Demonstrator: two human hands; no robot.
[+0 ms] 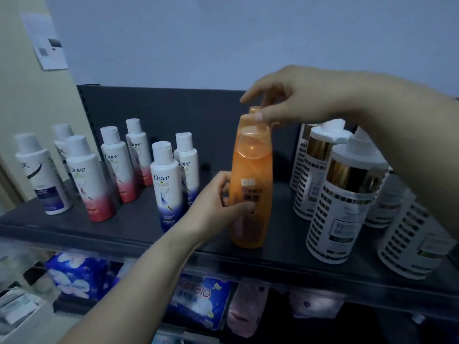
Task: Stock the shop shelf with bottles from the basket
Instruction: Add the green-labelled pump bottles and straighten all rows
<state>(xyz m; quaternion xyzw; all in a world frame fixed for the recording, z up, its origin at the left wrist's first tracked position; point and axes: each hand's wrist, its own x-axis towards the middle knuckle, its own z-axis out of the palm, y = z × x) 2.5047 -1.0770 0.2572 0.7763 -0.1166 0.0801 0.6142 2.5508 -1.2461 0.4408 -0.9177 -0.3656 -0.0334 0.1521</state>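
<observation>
Left hand point(213, 202) is wrapped round front bottle point(250, 175), upright, cap up; rear bottle point(245, 120) is pinched by right hand point(298, 98); three orange counted.

the whole view is looking dim and bluish, with shadows falling soft. a faint sheen is glinting on the orange bottle point(250, 170) and on the gold bands of the white pump bottles point(345, 202). wide-angle bending is curving the dark shelf point(139, 227) edge, and the lower packets point(198, 301) are blurring softly.
</observation>
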